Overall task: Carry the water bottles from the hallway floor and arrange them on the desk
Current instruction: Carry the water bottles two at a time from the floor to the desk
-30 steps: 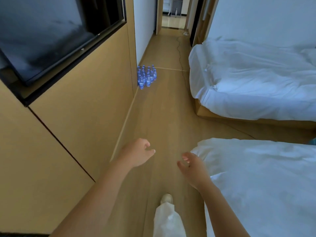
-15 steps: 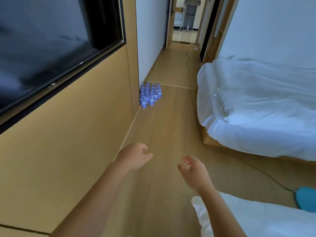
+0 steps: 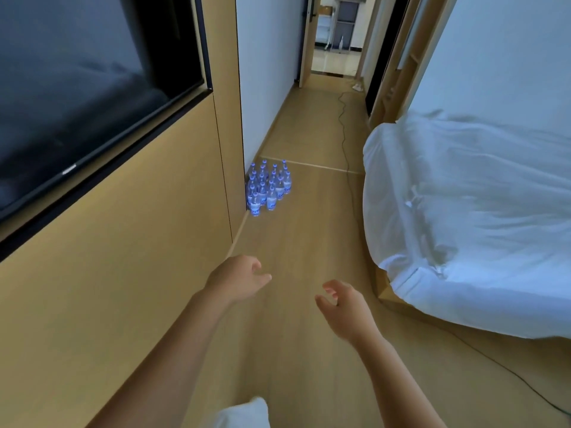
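Note:
A cluster of several clear water bottles (image 3: 268, 188) with blue caps and labels stands upright on the wooden floor, tight against the corner of the left wall. My left hand (image 3: 238, 278) and my right hand (image 3: 343, 304) reach forward in front of me, well short of the bottles. Both hold nothing and their fingers hang loosely curled. No desk is in view.
A wood-panelled wall (image 3: 123, 273) with a dark television (image 3: 77, 88) runs along the left. A bed with white bedding (image 3: 463, 217) fills the right side. A black cable (image 3: 343, 125) trails along the hallway floor towards an open doorway (image 3: 335, 41).
I have walked down the passage, so the bottles are nearer and larger. The nearer bed has dropped out of view. Both hands stay empty in front of me.

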Demonstrator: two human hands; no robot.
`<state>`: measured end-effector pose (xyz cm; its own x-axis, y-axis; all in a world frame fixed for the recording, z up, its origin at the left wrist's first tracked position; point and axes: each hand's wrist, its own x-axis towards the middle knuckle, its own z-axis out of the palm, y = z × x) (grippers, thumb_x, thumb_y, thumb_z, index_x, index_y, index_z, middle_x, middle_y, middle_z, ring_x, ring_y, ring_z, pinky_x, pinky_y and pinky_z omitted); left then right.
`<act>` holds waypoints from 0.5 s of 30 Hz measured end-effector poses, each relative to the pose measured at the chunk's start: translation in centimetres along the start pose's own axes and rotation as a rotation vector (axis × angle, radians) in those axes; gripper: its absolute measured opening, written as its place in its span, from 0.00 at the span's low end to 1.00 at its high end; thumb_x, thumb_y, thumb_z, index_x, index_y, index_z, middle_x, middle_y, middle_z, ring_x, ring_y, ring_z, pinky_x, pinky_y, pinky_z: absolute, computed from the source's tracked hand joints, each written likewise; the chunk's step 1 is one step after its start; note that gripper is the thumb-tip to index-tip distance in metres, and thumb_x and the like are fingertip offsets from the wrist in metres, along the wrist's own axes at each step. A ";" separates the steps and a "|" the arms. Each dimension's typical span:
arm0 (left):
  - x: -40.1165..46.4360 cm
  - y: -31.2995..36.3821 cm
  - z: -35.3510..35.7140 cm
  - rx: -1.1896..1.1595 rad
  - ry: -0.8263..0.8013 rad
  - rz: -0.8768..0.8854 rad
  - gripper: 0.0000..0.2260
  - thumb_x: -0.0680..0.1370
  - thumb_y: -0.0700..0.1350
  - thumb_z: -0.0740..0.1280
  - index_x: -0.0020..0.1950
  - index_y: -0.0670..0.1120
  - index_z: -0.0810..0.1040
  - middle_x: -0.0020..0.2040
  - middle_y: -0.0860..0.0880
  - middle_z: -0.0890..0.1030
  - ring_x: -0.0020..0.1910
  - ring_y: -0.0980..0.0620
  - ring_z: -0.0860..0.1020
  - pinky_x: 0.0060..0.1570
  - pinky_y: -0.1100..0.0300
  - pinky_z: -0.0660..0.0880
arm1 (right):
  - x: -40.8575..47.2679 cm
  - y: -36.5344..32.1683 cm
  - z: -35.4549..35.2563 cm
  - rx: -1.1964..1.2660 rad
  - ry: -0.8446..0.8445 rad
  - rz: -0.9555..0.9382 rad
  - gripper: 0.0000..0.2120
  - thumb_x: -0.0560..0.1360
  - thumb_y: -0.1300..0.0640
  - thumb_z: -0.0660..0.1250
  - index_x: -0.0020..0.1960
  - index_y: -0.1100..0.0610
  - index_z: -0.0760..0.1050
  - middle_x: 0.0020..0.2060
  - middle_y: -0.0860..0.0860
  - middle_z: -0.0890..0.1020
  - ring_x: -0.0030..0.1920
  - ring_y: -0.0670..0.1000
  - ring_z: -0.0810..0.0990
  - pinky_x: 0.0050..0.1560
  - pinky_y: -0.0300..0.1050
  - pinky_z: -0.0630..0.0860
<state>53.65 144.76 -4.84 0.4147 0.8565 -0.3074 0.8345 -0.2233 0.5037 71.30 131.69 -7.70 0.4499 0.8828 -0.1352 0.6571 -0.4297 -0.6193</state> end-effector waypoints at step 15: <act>26.4 2.0 -4.7 -0.021 -0.110 -0.056 0.19 0.75 0.56 0.65 0.62 0.48 0.75 0.61 0.52 0.77 0.57 0.51 0.76 0.56 0.56 0.74 | 26.4 -1.0 -0.6 -0.008 -0.047 0.107 0.17 0.77 0.50 0.63 0.63 0.54 0.72 0.59 0.49 0.77 0.57 0.47 0.75 0.53 0.38 0.69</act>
<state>64.53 169.13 -8.13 0.4054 0.8112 -0.4215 0.8502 -0.1652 0.4999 82.82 155.32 -10.19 0.4890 0.8397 -0.2360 0.6120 -0.5231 -0.5931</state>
